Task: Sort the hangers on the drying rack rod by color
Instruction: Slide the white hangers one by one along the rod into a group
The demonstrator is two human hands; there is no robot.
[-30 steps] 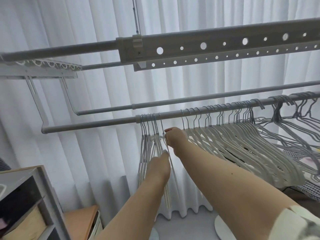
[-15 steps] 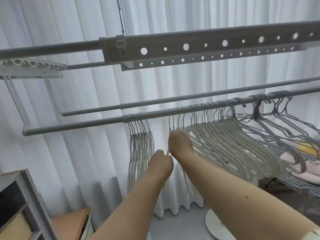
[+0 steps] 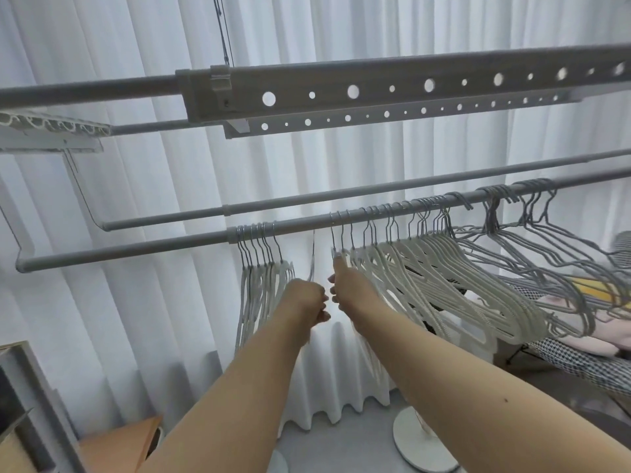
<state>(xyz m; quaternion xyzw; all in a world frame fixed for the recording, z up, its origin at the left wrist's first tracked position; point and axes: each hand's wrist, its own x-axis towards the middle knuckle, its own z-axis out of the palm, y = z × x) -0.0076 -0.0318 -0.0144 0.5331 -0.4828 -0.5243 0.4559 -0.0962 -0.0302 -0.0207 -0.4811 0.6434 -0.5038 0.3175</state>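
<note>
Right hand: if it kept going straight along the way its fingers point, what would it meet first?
The right hand points up and away, fingertips already at the necks of the nearest white hangers. Going on, it would likely meet their wire hooks, then the rod. Depth is unclear from this one view.

One head view only, tilted up at the rod (image 3: 136,249) crossing mid-frame, close in, forearms rising from the bottom edge, curtain (image 3: 341,29) straight behind.
</note>
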